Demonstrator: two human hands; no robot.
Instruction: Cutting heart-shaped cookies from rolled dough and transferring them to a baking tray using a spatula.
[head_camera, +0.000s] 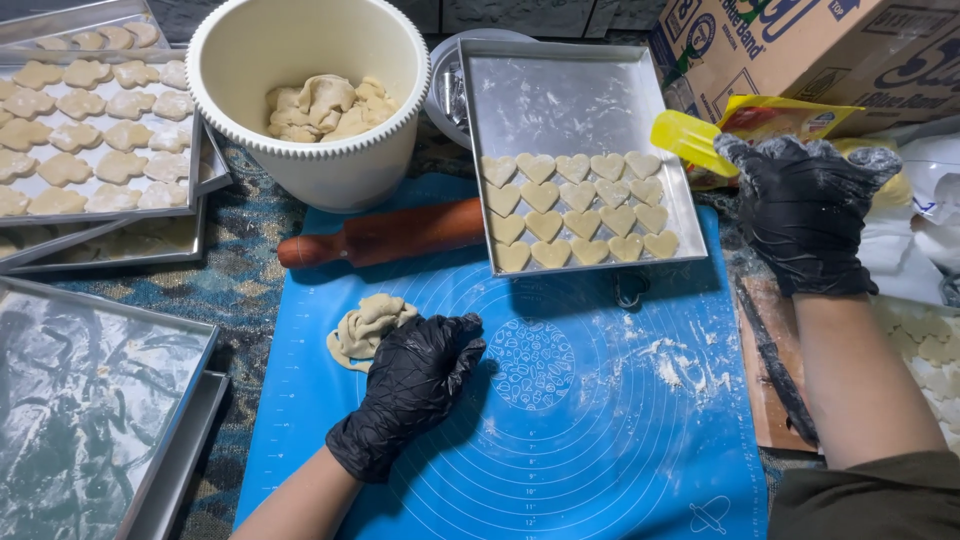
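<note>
Left hand in black glove (415, 385) curled, grip closed loosely against pale folded dough lump (368, 328) on blue silicone mat (560, 440), left of mat's centre circle. Right gloved hand (805, 210) right of mat, fingers half-curled, touching yellow scraper (690, 140); firm hold cannot be told. Risks: dough sticking to mat where little flour lies; right forearm knocking metal tray of heart-shaped cookies (585, 150) overhanging mat's top edge.

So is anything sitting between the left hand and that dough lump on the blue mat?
Nothing visible: the left hand rests against the dough lump on the blue mat; the rolling pin lies beyond it.

1. The mat (560, 440) is the landmark; a dough lump (368, 327) lies on its left part.
2. Behind the mat stands the bowl (310, 95).
3. The rolling pin (385, 235) and baking tray (575, 100) rest on its far edge.
</note>
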